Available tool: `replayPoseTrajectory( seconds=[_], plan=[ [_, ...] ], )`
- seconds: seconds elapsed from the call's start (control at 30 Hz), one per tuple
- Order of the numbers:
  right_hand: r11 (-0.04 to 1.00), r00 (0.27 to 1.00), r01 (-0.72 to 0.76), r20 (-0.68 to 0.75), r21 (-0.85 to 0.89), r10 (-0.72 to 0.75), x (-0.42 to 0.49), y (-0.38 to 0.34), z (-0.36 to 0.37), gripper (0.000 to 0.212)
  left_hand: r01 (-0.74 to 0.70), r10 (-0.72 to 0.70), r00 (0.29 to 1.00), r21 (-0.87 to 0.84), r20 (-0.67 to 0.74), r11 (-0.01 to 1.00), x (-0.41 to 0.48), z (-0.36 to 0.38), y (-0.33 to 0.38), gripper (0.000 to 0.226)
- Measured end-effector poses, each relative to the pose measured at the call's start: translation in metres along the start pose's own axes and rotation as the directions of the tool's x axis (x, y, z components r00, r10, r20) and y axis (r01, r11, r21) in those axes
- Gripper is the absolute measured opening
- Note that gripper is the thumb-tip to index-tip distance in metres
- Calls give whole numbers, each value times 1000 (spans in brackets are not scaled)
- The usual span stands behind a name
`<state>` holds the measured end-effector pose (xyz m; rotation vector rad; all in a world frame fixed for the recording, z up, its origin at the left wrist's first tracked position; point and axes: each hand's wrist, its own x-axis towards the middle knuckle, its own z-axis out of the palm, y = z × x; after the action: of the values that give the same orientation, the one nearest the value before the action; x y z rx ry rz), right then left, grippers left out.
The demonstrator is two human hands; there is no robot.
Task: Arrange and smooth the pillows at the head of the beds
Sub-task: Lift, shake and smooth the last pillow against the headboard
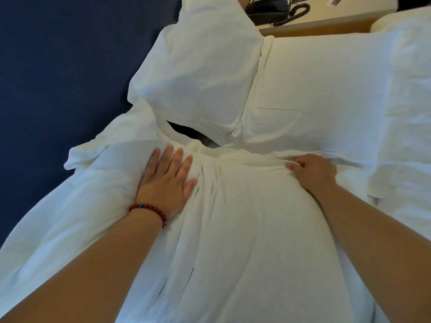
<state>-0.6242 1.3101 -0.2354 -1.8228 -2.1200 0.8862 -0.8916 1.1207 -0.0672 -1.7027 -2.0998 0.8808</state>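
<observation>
In the lower centre of the frame lies the near pillow (245, 229), big and white. The left hand (166, 180), with a bead bracelet (149, 209) on the wrist, rests flat on its left part with the fingers spread wide. The right hand (312, 171) has curled fingers and pinches a fold of the cover. Behind them, a second pillow (198, 73) leans in the upper centre, touching a third pillow (326, 89) on the right. At the top edge, a black telephone (268, 8) sits on a wooden bedside table (314, 27).
</observation>
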Motion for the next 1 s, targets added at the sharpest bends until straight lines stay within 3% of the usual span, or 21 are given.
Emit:
replayPoseTrajectory(
  seconds=[0.07,0.17,0.27,0.37,0.43,0.53,0.63,0.8,1.0],
  plan=[
    [999,1000,-12,-25,-34,12,-3,-3,0,44,0,0,1000,15,14,1000,0,1,1,72],
    [996,999,-38,20,-80,40,-9,-6,-12,25,-1,0,1000,14,24,1000,-1,0,2,72],
    [987,999,-22,23,-159,26,-33,-2,-32,49,18,-21,999,-75,-28,997,-2,-8,5,73],
    [994,1000,-28,6,-106,29,-80,3,-33,57,-43,6,995,-367,-100,929,-20,-21,49,66],
    [991,999,-24,36,-129,29,-105,16,-21,67,-98,72,995,-473,-72,876,-41,-19,88,64],
    [987,992,-98,67,-129,108,-116,39,-15,67,-29,56,998,-483,41,875,-50,0,112,66],
    [979,988,-124,74,-164,137,-131,43,-25,68,-30,63,996,-418,66,908,-41,7,114,66],
    [995,995,93,-38,-42,-95,-224,24,-15,72,-3,8,1000,-566,7,824,-83,-2,111,67],
    [995,997,7,76,-103,1,-242,55,2,77,56,-6,995,-510,99,858,-115,23,123,70]
  ],
)
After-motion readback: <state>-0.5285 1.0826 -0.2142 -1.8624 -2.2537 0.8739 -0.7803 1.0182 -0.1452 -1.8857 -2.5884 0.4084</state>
